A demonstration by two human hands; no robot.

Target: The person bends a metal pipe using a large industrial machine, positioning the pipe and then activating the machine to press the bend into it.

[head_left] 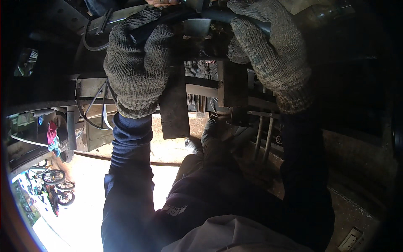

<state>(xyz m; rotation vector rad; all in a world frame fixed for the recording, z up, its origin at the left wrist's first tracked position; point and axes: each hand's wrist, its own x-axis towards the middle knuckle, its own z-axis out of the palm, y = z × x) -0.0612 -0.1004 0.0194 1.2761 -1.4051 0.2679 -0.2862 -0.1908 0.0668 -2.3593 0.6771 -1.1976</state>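
Observation:
Both my hands wear grey-brown knitted gloves and are raised at the top of the head view. My left hand [136, 63] is closed around a dark round bar. My right hand [273, 50] is wrapped round the dark bar [216, 15] on the other side. Whether both hold one single bar cannot be made out, since the middle is partly covered. Between the gloves sits a small grey metal block [197, 27], with dark machine parts below it. Another person's fingers [161, 2] show at the top edge, just beyond my left glove.
Dark flat metal plates [174, 111] hang below my hands. A spoked wheel [95, 105] stands by my left wrist. Metal rods [263, 138] lean at the right. Bicycles [52, 180] stand in bright light at far left. A clear bottle [317, 16] lies at the upper right.

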